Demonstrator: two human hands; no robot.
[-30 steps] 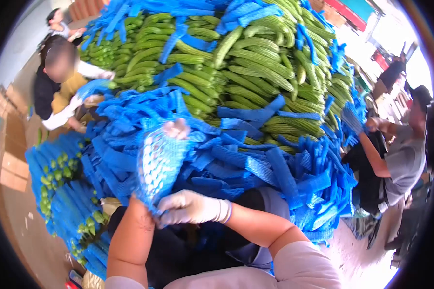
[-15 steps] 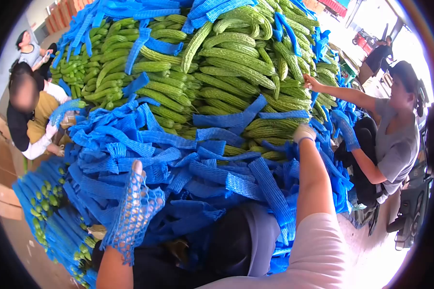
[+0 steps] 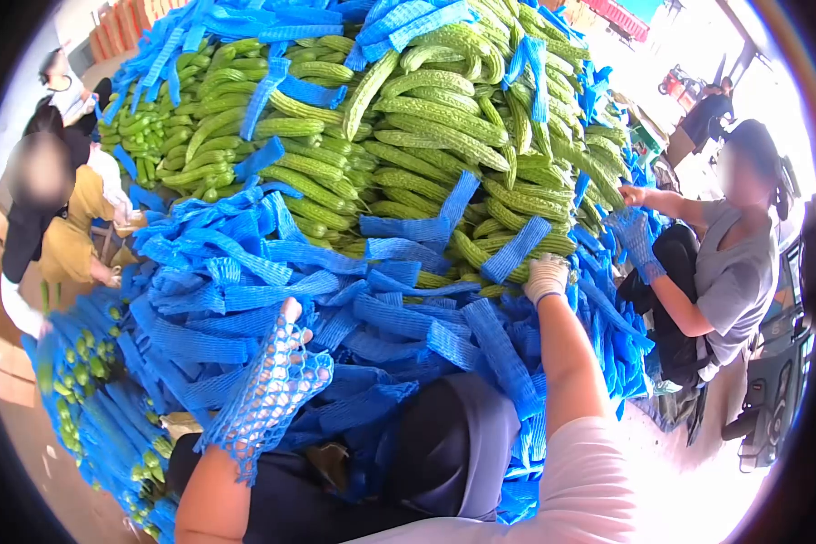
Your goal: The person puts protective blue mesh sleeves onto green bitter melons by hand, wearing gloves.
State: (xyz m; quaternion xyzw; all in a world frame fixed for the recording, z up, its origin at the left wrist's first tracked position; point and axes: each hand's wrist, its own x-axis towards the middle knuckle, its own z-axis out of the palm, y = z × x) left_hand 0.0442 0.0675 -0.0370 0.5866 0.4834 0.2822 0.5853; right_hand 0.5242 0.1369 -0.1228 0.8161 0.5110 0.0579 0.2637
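My left hand (image 3: 286, 367) wears a blue foam net sleeve (image 3: 258, 408) stretched over it, with the fingertips poking out at the top; it hovers over the heap of blue net sleeves (image 3: 245, 272). My right hand (image 3: 546, 275), in a white glove, reaches forward to the foot of the big pile of green bitter gourds (image 3: 426, 118) and closes on a gourd (image 3: 467, 249) lying among the nets. How firmly it grips is hidden by the glove.
Sleeved gourds (image 3: 91, 399) are stacked at the lower left. A person in a grey shirt (image 3: 730, 272) works at the right of the pile with a net on one hand. Other people (image 3: 45, 208) crouch at the left near cardboard boxes.
My right hand let go of the net on my left hand and reached forward to the gourd pile. The left hand stayed inside its net and shifted slightly right.
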